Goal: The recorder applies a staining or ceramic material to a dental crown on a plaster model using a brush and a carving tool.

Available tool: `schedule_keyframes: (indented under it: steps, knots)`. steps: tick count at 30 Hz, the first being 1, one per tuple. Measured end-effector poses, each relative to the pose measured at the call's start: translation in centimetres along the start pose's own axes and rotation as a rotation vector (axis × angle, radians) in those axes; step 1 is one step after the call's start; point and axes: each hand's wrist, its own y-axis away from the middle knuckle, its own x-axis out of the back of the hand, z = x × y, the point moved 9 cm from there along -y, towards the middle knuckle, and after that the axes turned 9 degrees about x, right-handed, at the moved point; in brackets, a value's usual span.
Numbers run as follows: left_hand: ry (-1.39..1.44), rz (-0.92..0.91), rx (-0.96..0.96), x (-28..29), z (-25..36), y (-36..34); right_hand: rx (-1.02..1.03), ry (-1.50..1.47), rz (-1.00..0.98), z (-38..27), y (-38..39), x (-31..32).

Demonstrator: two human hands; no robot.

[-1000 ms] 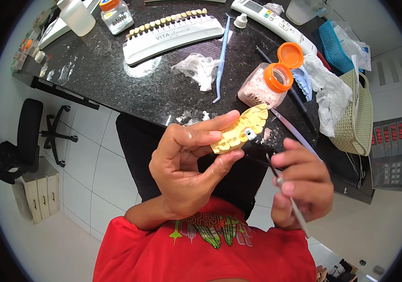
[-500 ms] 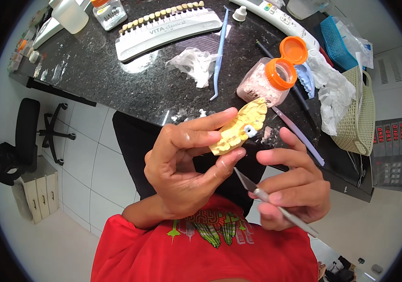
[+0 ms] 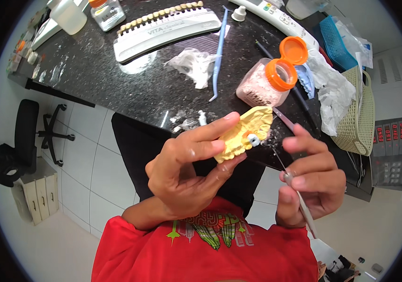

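My left hand (image 3: 182, 174) grips a yellow dental cast (image 3: 236, 143) by its near end, fingertips over it and thumb beneath. A small white piece (image 3: 252, 140) with a dark hole sits among the cast's teeth, beside an orange patch. My right hand (image 3: 318, 188) holds a slim metal knife (image 3: 304, 211) between bent fingers, its thin blade pointing up just below the cast. Behind the cast stands a jar (image 3: 257, 89) of pink material with its orange lid (image 3: 295, 49) flipped open. A purple tool (image 3: 284, 120) lies partly hidden by the cast.
Black speckled worktop (image 3: 93, 80) holds a tooth shade guide (image 3: 165, 40), crumpled tissue (image 3: 191, 66), blue instrument (image 3: 219, 61), bottle (image 3: 69, 19), blue impression (image 3: 307, 80) and black pen (image 3: 304, 103). At right: baskets (image 3: 354, 117) and a red-digit panel (image 3: 389, 164). A chair (image 3: 27, 122) stands left.
The cast has tilted and shifted slightly right and down in my left hand. My right hand has moved right, and the knife now points more steeply upward than half a second ago.
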Motion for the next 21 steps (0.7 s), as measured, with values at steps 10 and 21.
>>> schedule_keyframes:
  steps: [10, 21]
  knots:
    - [-0.046, -0.032, 0.014, -0.2, -0.1, 0.1, -0.057, -0.108, -0.172, 1.0, -1.3, -1.6]
    - [-0.114, -0.075, -0.01, -0.6, 0.1, 0.1, 0.009, 0.035, -0.145, 0.6, -1.2, -1.7]
